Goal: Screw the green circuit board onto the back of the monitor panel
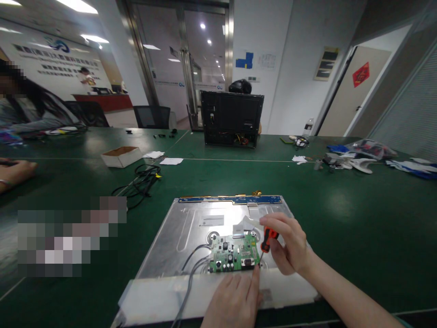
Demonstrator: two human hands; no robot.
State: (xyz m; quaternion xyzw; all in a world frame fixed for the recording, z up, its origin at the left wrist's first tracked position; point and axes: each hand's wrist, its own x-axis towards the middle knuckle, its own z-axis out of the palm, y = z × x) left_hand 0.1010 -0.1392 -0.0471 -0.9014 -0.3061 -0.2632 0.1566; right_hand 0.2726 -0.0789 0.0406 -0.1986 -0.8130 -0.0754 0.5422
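Observation:
A green circuit board (235, 252) lies on the silver metal back of a display panel (164, 246). My right hand (290, 248) grips an orange-and-black screwdriver (268, 239), its shaft slanting down to the board's lower right corner. The tip is too small to make out clearly. My left hand (235, 298) rests on the whitish strip (150, 291) along the panel's near edge, fingers stretched forward, with the index fingertip at that same corner. Grey and black cables (193, 278) run from the board's left side. A blue strip board (221, 199) lines the panel's far edge.
A black monitor-like housing (234, 118) stands at the back. To the left are an open box (122, 157), coiled black cable (139, 182) and another person's hand (17, 174). A bottle (308, 126), plastic bag (372, 149) and gloves (413, 166) lie or stand to the right.

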